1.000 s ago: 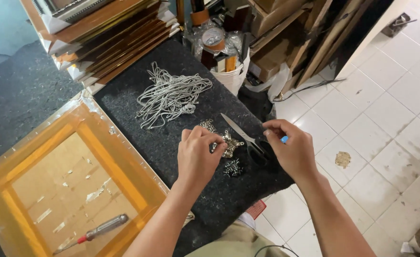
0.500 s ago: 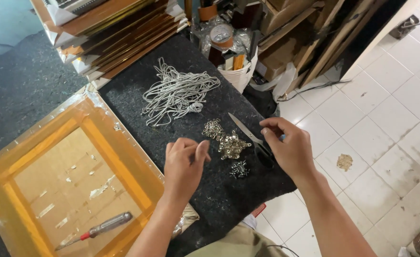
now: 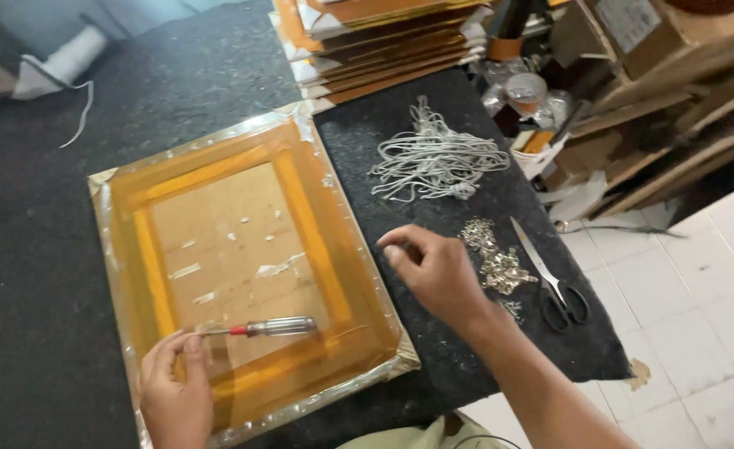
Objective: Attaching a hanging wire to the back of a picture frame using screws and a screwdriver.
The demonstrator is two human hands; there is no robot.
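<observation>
Moved onto the glossy amber frame [image 3: 217,166], left hand [image 3: 175,391] pinches a clear-handled screwdriver [image 3: 259,328]; right hand [image 3: 433,270] curls loosely.

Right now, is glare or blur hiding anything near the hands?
Head view: even daylight; slight sheen on the frame's taped edge; left hand by the screwdriver reads sharp; right hand is slightly soft; scissors clear.
</observation>
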